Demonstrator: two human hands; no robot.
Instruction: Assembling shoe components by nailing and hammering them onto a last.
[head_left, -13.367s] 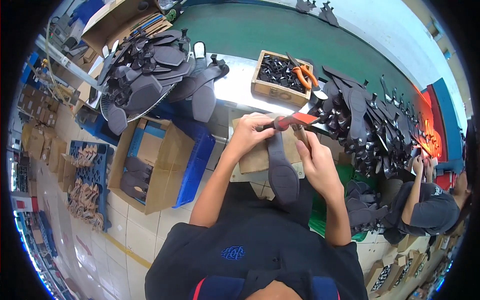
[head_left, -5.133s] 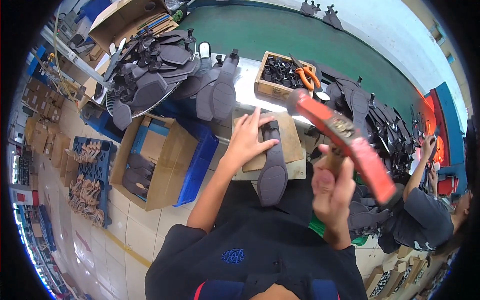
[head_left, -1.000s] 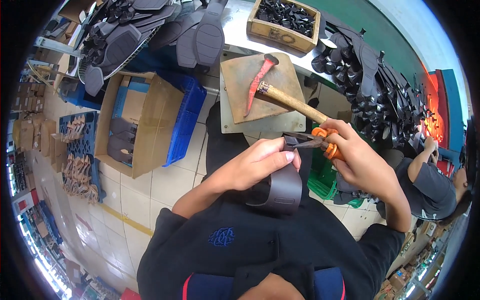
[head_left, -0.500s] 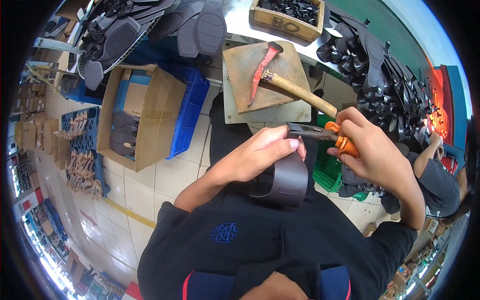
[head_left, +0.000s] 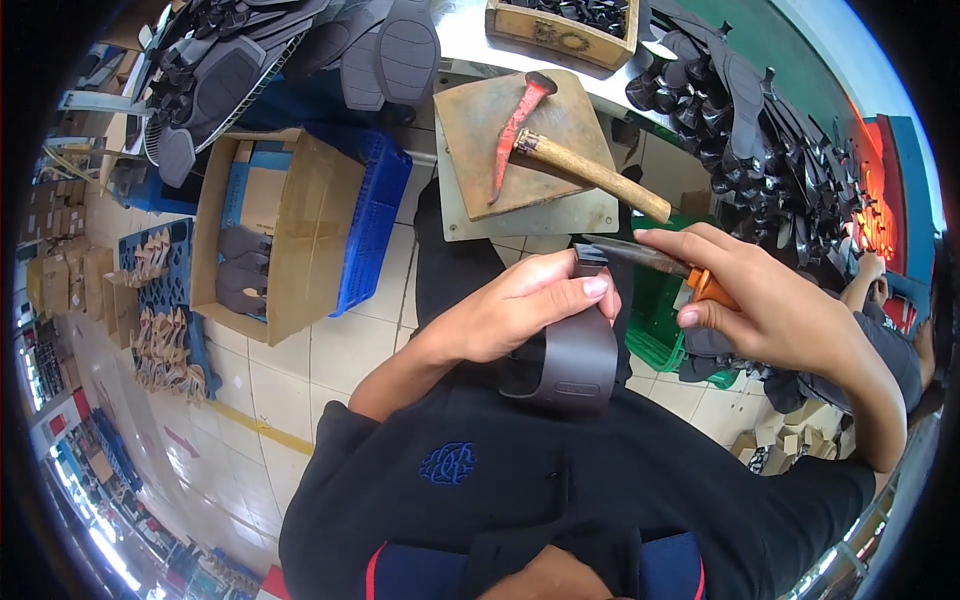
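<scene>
Shifted rightward since earlier frame: right hand [head_left: 765,290], fingers wrapped around orange-handled steel pliers [head_left: 655,260] | left hand [head_left: 520,310] clamped on dark-brown curved shoe sole [head_left: 580,368] | pliers' bite: I cannot tell.

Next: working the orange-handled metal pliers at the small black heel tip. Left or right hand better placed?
Right, most likely: the right hand holds the orange-handled pliers, their jaws close to the heel tip. The left hand is occupied, gripping the dark brown shoe by its heel end.
</scene>
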